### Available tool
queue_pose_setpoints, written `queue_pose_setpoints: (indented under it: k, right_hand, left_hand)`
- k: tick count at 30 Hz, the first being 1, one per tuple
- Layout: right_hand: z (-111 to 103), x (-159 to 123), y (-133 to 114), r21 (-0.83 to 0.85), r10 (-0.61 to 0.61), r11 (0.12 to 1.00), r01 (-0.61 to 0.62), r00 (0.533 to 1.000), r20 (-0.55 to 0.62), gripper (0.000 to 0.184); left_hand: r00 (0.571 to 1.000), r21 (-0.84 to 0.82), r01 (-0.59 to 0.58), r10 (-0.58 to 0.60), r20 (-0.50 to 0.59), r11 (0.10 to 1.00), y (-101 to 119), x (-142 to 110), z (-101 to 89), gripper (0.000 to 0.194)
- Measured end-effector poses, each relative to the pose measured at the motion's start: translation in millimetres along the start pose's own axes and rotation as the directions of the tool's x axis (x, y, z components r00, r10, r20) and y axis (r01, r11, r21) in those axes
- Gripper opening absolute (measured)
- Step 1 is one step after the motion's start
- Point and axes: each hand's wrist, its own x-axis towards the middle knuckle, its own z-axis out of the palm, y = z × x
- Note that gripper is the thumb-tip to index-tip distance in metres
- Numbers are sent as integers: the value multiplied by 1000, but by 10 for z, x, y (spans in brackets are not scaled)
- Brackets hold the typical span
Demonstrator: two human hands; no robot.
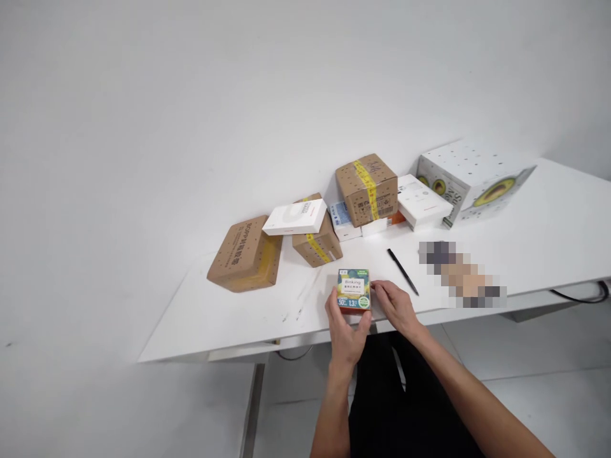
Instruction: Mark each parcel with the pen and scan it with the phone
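Observation:
A small blue, green and yellow carton labelled "Binking" (pixel 354 284) is near the table's front edge, its printed face turned up. My left hand (pixel 347 331) grips it from the near side, thumb at the lower right corner and fingers along the left. At the carton's right side is my right hand (pixel 395 305), fingers curled together in a pinch; whatever is between the fingertips is too small to make out. Right of the carton, a black pen (pixel 403 271) lies on the white table (pixel 191 324).
Along the wall stand brown cardboard boxes (pixel 243 254), one of them (pixel 366 189) raised on flat boxes. A white flat box (pixel 296 217) rests across two brown ones. At the right are another white box (pixel 424 200) and an avocado-printed carton (pixel 470 178). A blurred patch (pixel 461 273) hides something.

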Motion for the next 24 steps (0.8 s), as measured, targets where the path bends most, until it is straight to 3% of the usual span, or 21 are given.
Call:
queue_pose_setpoints:
  k: [5,8,13,16,24]
  right_hand:
    - [-13,40,-80,7,58,998,-58,997,55,32]
    - [-20,66,-104,14,26,1000,-28,995,101,38]
    - [-35,76,-39,196,-100,978,77,989,112,48]
    - [-23,74,-7,197,-92,977,77,993,68,43]
    - [-8,45,16,126,-82,989,75,995,53,46]
  left_hand:
    - [986,-144,162,-164,-5,976,-78,155,-68,49]
    - [994,-198,106,-109,-5,975,-127,246,-60,44]
    - [998,-326,-27,4,-70,945,-287,268,77,49]
    - [993,-340,-33,-6,-115,940,-386,255,152,47]
    - [996,-351,-34,3,-87,936,-408,274,160,43]
